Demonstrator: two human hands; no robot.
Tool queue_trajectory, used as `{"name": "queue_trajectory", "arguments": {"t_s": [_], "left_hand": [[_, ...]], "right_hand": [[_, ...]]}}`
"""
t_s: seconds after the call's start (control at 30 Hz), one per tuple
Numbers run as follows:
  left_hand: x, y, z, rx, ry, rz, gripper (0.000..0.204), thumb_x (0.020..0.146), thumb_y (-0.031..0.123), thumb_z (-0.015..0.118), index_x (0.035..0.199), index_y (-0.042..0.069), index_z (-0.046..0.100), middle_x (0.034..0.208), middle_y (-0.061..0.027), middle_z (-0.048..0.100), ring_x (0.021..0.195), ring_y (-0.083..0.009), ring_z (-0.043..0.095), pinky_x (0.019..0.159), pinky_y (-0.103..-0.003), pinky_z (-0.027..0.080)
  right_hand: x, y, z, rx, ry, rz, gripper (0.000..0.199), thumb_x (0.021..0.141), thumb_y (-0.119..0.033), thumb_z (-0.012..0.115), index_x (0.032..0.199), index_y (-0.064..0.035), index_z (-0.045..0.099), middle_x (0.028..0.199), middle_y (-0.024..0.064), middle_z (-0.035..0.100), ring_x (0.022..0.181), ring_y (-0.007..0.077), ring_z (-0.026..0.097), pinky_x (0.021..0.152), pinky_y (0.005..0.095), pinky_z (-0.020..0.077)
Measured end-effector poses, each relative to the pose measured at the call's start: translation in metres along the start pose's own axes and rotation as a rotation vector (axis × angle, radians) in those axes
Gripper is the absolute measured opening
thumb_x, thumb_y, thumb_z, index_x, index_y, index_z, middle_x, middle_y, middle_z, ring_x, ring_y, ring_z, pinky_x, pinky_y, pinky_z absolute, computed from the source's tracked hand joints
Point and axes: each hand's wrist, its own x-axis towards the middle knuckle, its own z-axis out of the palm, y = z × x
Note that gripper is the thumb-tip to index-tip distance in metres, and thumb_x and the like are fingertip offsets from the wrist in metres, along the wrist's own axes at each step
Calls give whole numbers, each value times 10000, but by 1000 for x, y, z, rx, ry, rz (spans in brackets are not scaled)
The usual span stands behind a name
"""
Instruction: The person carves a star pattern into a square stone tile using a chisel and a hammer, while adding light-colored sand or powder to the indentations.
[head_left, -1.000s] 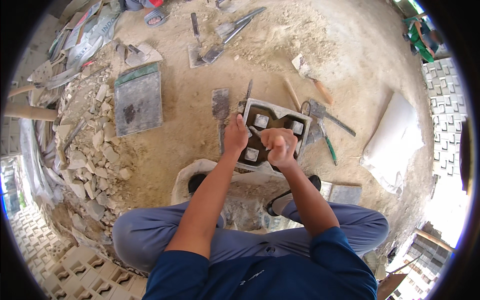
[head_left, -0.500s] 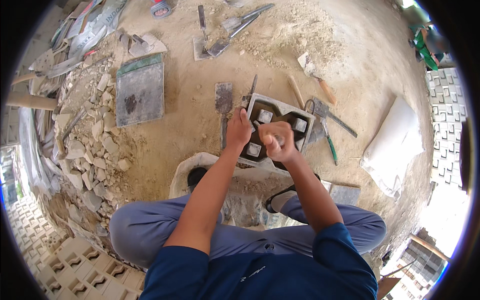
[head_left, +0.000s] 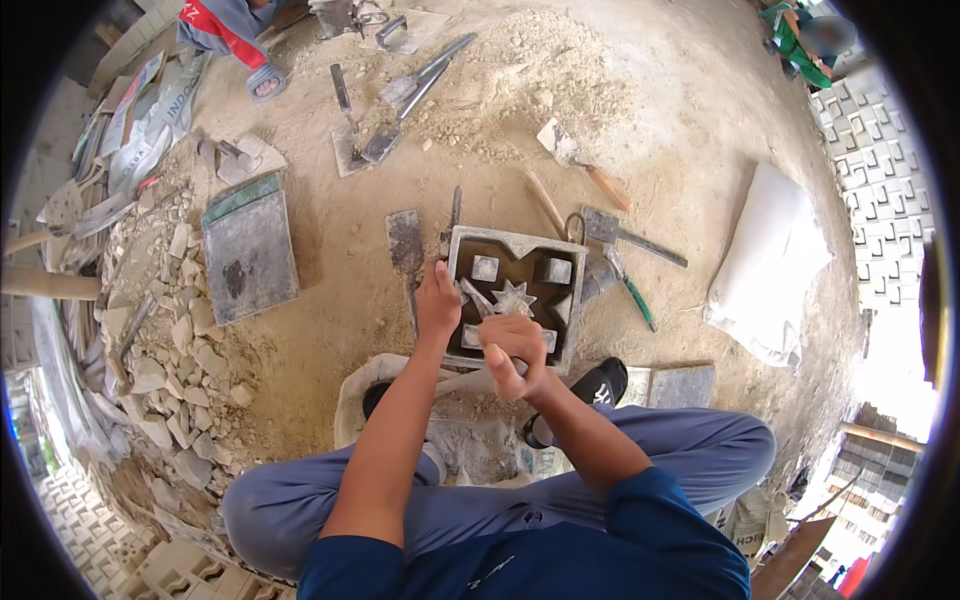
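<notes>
A square grey mould (head_left: 505,238) lies on the ground in front of my feet. Inside it are several raised square blocks and a star-shaped piece (head_left: 514,298) at the centre, with dark brown material around them. My left hand (head_left: 438,302) grips the mould's left wall, fingers together along the rim. Over the mould's near part, my right hand (head_left: 515,352) is closed round a small tool with a narrow, pale grey blade (head_left: 476,297), probably a trowel. The blade points far-left, between the left wall and the star; my fist hides its handle.
A flat scraper (head_left: 405,240) lies left of the mould; a green-handled tool (head_left: 638,300) and a wooden-handled trowel (head_left: 605,187) lie right. Farther out are grey slabs (head_left: 250,250), rubble (head_left: 185,330), a white sack (head_left: 770,265), and two people (head_left: 235,40) at the back.
My right hand has moved nearer to me, uncovering the star and the tool's blade. My left hand stays on the mould's left wall. The view has shifted, and a person's leg shows more at far left.
</notes>
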Motion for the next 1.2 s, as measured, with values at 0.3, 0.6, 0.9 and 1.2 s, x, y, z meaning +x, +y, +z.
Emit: {"name": "queue_trajectory", "arguments": {"t_s": [0.3,0.6,0.9,1.2], "left_hand": [[3,-6,5,-6,14,9,465,1058,391,321,1160,28,592,1041,-317,638,1011,-540,560,837,-572,436],[7,-16,9,63,34,60,490,1059,420,293,1202,37,563,1099,-305,638,1047,-531,566,869,-569,442],[7,-13,15,164,62,72,559,1068,423,269,1245,-19,561,1237,-291,593,1185,-486,518,986,-496,415],[9,-18,8,196,90,6,630,1067,454,277,1321,-63,532,1343,-297,547,1271,-462,483,1065,-464,376]], "right_hand": [[42,-35,-102,613,694,47,580,1022,-491,317,583,-112,339,435,25,265,402,143,184,406,334,176],[46,-8,-203,653,1170,-10,395,867,-289,410,534,-119,284,443,37,259,432,160,193,488,333,249],[-38,105,-265,1051,1705,184,263,740,-240,432,544,-130,296,475,40,258,446,187,237,568,363,311],[-73,163,-257,1245,1590,232,224,783,-236,394,600,-111,359,569,78,362,559,233,389,680,420,402]]}}
